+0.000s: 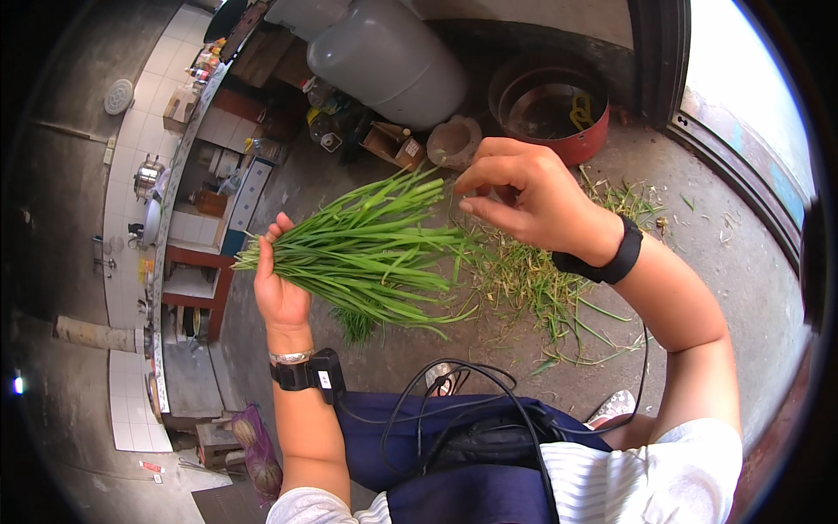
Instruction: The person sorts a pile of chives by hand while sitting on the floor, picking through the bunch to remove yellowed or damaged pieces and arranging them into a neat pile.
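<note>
My left hand point(283, 285) is closed around the pale stem end of a bunch of long green Chinese chives point(366, 252), whose leaves fan out to the right. Just beyond the leaf tips is my right hand point(514, 190), raised with thumb and fingers curled and slightly parted; I see nothing held between them. Green and yellowed leaf scraps point(537, 281) lie in a loose heap on the concrete floor below that hand. More green leaves point(353, 324) show on the floor beneath the bunch, partly hidden by it.
A red round metal tub point(586, 147), a stone mortar point(453, 139), a small cardboard box point(393, 145) and a grey gas cylinder point(399, 65) stand beyond my hands. Black cables point(419, 419) loop over my lap. A tiled kitchen counter point(167, 190) runs along the left, and a doorway frame point(740, 170) is at the right.
</note>
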{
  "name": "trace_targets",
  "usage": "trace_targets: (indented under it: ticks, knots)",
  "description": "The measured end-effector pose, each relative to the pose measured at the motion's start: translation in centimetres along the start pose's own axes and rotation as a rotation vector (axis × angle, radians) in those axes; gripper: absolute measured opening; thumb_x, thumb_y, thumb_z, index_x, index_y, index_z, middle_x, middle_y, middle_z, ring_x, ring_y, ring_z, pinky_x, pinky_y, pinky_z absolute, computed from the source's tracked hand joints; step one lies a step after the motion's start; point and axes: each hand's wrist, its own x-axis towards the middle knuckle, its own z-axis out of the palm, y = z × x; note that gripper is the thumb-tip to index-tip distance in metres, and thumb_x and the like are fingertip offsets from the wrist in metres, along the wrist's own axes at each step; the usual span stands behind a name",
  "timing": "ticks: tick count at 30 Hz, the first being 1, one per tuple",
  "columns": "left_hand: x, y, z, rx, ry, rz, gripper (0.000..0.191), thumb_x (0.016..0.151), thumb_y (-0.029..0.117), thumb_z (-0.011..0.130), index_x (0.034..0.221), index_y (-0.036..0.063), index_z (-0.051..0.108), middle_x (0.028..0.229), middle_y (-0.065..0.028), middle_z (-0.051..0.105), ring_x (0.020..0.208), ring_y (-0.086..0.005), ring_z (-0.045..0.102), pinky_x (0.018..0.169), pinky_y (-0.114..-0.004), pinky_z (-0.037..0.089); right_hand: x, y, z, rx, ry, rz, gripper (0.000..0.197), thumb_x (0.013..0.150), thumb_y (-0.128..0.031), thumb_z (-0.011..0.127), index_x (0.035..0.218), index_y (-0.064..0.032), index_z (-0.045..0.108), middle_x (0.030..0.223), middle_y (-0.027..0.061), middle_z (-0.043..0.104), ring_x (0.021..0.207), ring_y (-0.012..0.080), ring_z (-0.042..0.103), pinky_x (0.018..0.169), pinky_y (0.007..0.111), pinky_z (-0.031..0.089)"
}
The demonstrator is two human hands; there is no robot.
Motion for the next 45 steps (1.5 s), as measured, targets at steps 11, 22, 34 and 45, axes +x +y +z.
trace_targets:
  ticks: [11,22,34,45]
  knots:
    - [0.3,-1.1,0.7,0.138,-0.029,-0.023,0.024,0.098,0.018,0.041,0.109,0.0013,0.054,0.123,-0.0088,0.054,0.119,-0.021,0.047,0.107,-0.044,0.033,0.0,-2.7,3.4,-0.013,-0.091,-0.255,0.019,0.067,-0.012,0.071,0.084,-0.0085,0.062,0.081,0.0059,0.054,0.074,0.027,0.058,0.06,0.037,0.047]
    - [0.3,0.5,-0.4,0.089,0.034,0.045,0.024,0.098,0.018,0.041,0.109,0.002,0.054,0.126,-0.007,0.052,0.12,-0.0218,0.045,0.109,-0.045,0.029,-1.3,-2.0,1.3,0.341,-0.141,0.08,0.008,0.071,-0.004,0.071,0.077,-0.0039,0.066,0.073,0.0061,0.052,0.061,0.0189,0.052,0.052,0.029,0.04]
    - [0.1,0.8,-0.2,0.061,0.015,0.064,0.022,0.097,0.019,0.044,0.104,0.0031,0.057,0.121,-0.0069,0.055,0.116,-0.0224,0.048,0.105,-0.045,0.034,-0.8,0.3,-1.7,-0.313,-0.373,0.074,0.014,0.072,-0.017,0.067,0.074,-0.003,0.065,0.07,0.0117,0.058,0.068,0.0332,0.059,0.061,0.041,0.047]
    - [0.5,-0.5,0.1,0.083,0.014,0.013,0.022,0.097,0.019,0.044,0.104,0.0025,0.056,0.119,-0.0063,0.056,0.115,-0.0214,0.049,0.105,-0.044,0.034,0.3,0.4,1.4,0.104,-0.155,0.086,0.014,0.076,-0.015,0.067,0.08,-0.0008,0.066,0.073,0.0113,0.059,0.064,0.0275,0.059,0.057,0.037,0.045]
